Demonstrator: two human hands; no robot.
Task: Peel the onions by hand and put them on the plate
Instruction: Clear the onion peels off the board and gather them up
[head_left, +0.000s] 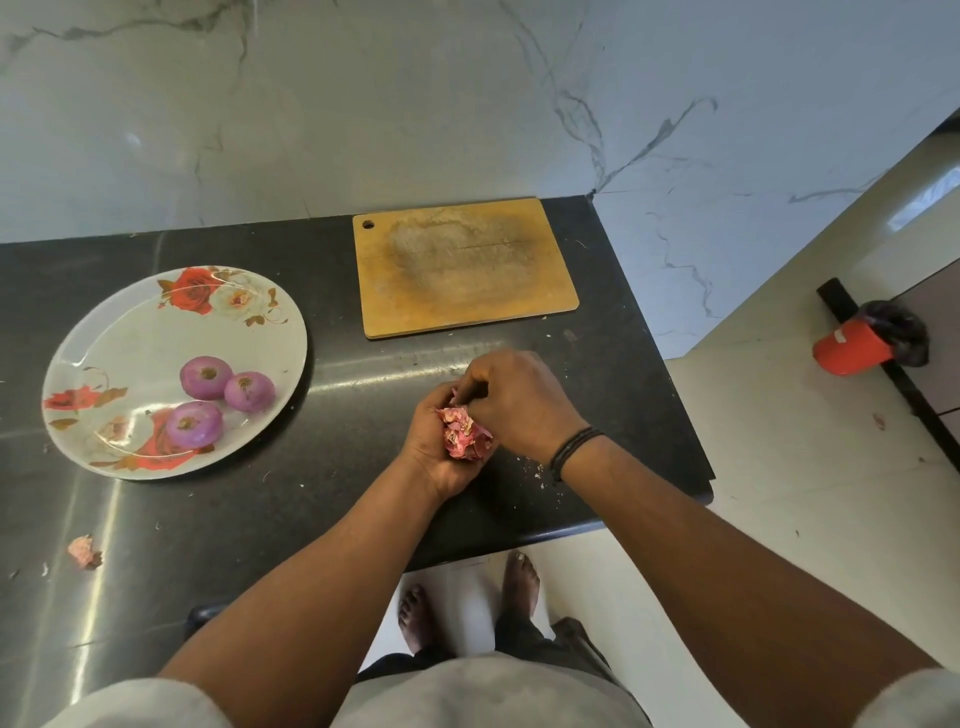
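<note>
Onions (227, 400), three of them peeled and purple, sit close together on the near right part of the flowered plate (130, 332), which rests on the dark worktop (322, 374). Over the worktop's right half, the left hand (436, 447) cups a bunch of pink onion skins (462, 434) (whether an onion lies beneath them cannot be told), and the right hand (514, 400) pinches at their top. Beyond the hands lies a bare wooden cutting board (462, 267). One stray skin scrap (83, 552) lies near the worktop's front left.

pale grey short sleeves (156, 701), a black corded wristband (574, 449), dark trousers (524, 639), bare feet (415, 616).
</note>
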